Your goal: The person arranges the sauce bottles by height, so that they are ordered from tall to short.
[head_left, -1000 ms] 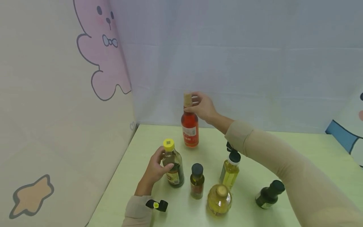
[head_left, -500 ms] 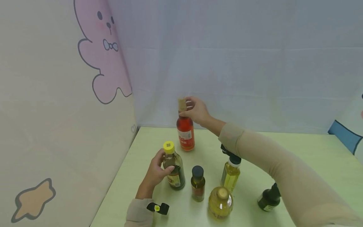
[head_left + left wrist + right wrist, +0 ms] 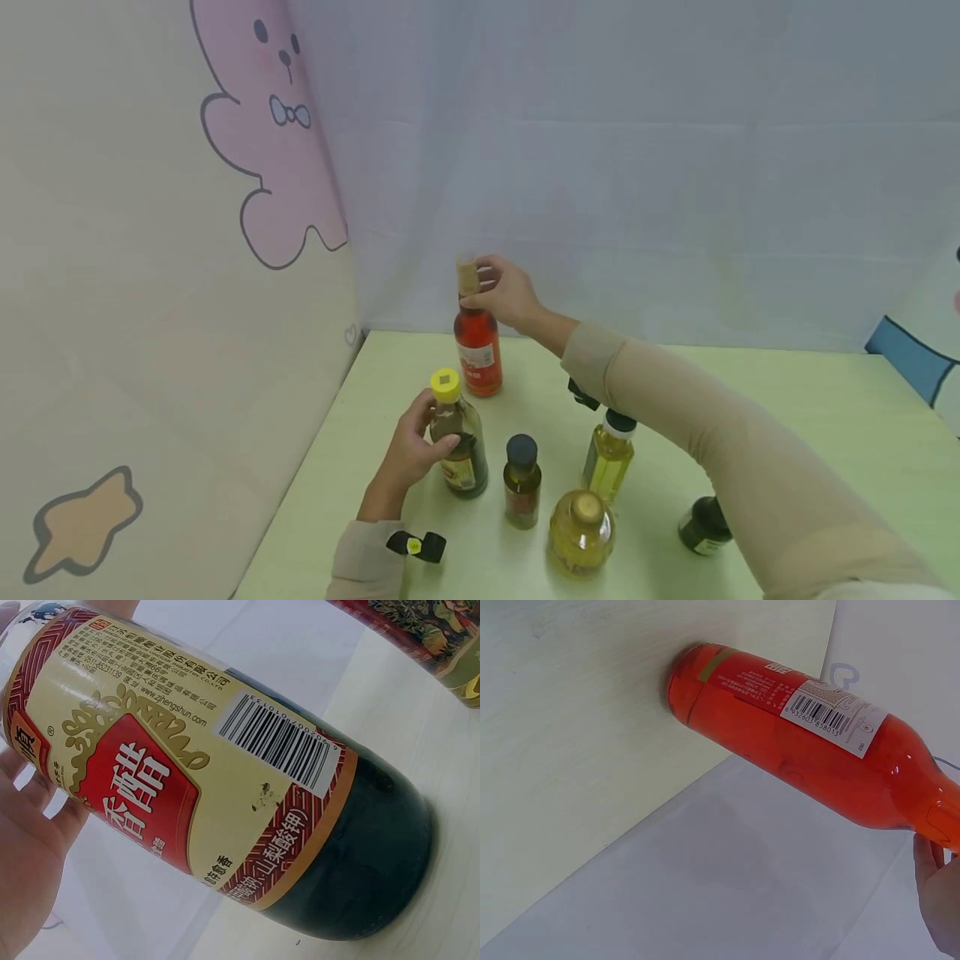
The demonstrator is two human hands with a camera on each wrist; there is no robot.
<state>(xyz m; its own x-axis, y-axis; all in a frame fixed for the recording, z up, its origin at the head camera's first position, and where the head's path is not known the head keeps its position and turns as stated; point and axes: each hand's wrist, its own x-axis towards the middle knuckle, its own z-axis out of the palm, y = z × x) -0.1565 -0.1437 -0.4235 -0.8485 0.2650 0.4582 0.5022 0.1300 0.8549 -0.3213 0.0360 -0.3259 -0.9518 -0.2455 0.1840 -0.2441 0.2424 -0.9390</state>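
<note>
A dark vinegar bottle (image 3: 467, 458) with a yellow cap (image 3: 446, 385) stands at the left of the table. My left hand (image 3: 411, 447) grips its upper body, thumb across the front. The left wrist view shows the bottle's cream and red label (image 3: 150, 765) up close. Farther back, my right hand (image 3: 510, 294) holds a tall bottle of red liquid (image 3: 477, 354) by the neck, below its gold top (image 3: 468, 275). In the right wrist view the red bottle (image 3: 757, 742) has its base at the tabletop, and fingers (image 3: 937, 892) show at its neck.
To the right of the vinegar stand a small dark-capped bottle (image 3: 522, 492), a round golden bottle (image 3: 581, 537) and a yellow oil bottle (image 3: 609, 462). A small dark bottle (image 3: 703, 527) is partly behind my right sleeve (image 3: 720, 433). A curtain (image 3: 637, 167) borders the table's (image 3: 787, 392) back edge.
My right hand has moved the red bottle left along the back of the table, closer to behind the vinegar bottle. The left hand keeps its grip, and the right sleeve now covers more of the dark bottle.
</note>
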